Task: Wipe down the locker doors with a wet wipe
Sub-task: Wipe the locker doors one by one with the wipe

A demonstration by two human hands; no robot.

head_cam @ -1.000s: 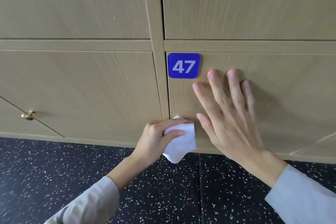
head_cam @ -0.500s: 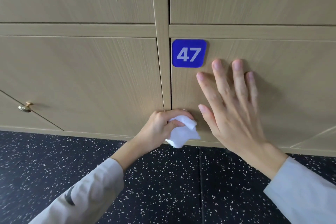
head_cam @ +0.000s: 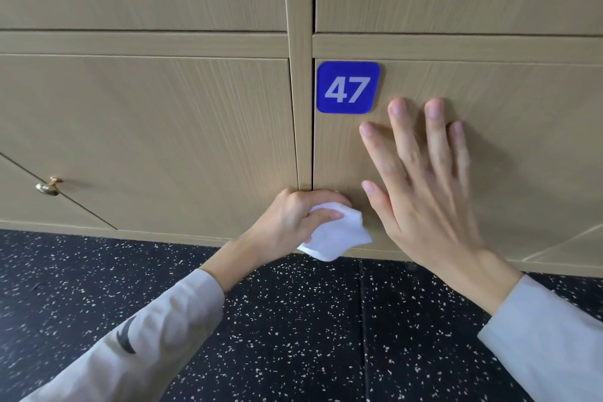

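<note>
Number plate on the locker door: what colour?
Blue plate with pale grey "47"; the head view, the only one, shows it clearly.

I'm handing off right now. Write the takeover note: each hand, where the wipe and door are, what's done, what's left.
Left hand: grips the white wet wipe, pressed at the lower left corner of the door numbered 47.
Right hand: flat, fingers spread, on that door below the blue number plate.
Done: cannot tell which areas are wiped; no streaks show.
Left: likely the rest of door 47, then the neighbouring door with the brass knob.
</note>
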